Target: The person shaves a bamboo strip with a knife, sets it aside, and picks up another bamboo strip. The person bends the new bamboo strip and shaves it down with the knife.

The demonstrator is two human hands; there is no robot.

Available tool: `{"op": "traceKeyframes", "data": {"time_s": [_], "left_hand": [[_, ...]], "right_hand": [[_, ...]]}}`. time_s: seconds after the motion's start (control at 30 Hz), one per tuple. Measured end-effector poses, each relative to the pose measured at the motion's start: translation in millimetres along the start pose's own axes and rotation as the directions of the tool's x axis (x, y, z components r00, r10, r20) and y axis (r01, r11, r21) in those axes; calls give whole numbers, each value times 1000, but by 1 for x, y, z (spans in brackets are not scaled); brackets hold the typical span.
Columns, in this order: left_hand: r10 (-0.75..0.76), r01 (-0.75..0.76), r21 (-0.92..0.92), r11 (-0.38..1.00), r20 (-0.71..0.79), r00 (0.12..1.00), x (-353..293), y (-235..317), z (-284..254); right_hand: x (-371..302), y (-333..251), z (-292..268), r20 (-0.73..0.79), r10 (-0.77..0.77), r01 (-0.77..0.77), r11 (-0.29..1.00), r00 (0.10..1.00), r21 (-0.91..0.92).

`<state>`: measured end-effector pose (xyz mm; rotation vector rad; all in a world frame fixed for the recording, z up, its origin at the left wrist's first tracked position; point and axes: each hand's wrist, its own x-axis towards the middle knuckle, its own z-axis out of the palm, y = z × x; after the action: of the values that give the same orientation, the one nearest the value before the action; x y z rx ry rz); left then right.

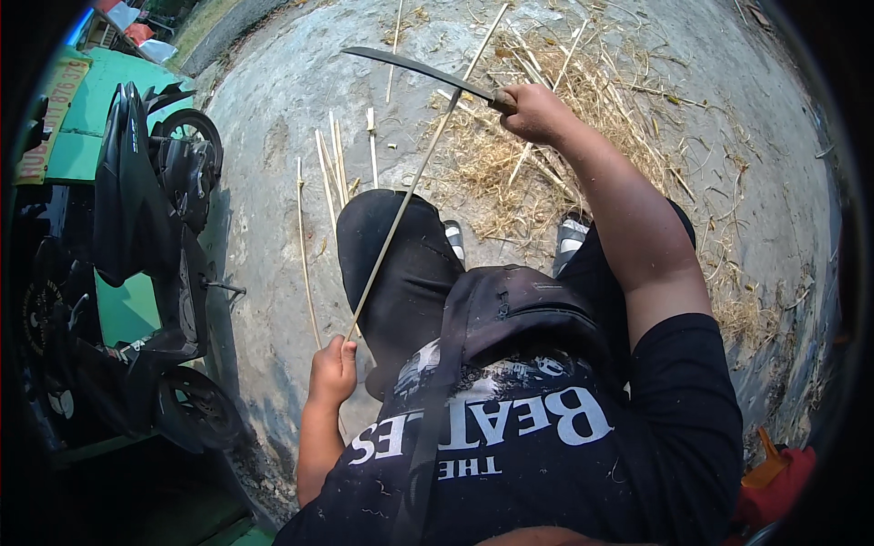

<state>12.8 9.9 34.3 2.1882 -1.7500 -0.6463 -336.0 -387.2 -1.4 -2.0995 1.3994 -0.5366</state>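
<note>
Evidently, both hands are closed, each on one object. The left hand (333, 369), near half past seven from the middle of the view, holds a stick (401, 214) in its fist, with the thumb pressed on it. The right hand (537, 116), at one o'clock, is wrapped around the handle (503, 102) of a knife (410, 65).

The stick is long, thin and almost straight, of pale yellow colour, and looks smooth. From the left hand it goes over the left thigh (387, 255) to its far end near half past twelve; I cannot tell if it touches the cloth. The knife has a brown, rounded handle and a long, dark, slightly curved blade, with the tip toward eleven o'clock. The blade crosses the stick just beside the right hand, but their contact is not clear to see.

Farther out, at half past ten, more sticks (329, 173), also narrow and pale, lie on the ground (259, 173), which is grey, hard and rough, with stains. Toward one o'clock spreads a loose heap of shavings (496, 177), curly, dry and straw-coloured, mixed with straight strips. Between nine and ten o'clock stands a scooter (137, 200), with glossy black panels and round, dark wheels.
</note>
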Motion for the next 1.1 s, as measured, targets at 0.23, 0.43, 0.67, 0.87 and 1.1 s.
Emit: {"op": "traceKeyframes", "data": {"time_s": [0.23, 0.43, 0.67, 0.87, 1.1], "left_hand": [[-22, 25, 80, 997, -38, 999, -6, -7, 13], [-40, 49, 100, 994, -82, 996, 0, -4, 27], [-41, 42, -9, 999, 38, 998, -1, -13, 12], [-32, 32, -17, 999, 8, 999, 9, -14, 16], [-48, 48, 5, 999, 14, 999, 1, -9, 14]], "right_hand": [[-27, -38, -7, 105, -308, 325, 916, 946, -235], [-9, -11, -17, 209, 57, -48, 998, 976, -46], [-23, -38, 6, -27, -435, 421, 884, 900, -204], [0, 12, -8, -97, -114, 115, 993, 989, 10], [-19, -34, -6, 5, -372, 358, 889, 928, -285]]}}
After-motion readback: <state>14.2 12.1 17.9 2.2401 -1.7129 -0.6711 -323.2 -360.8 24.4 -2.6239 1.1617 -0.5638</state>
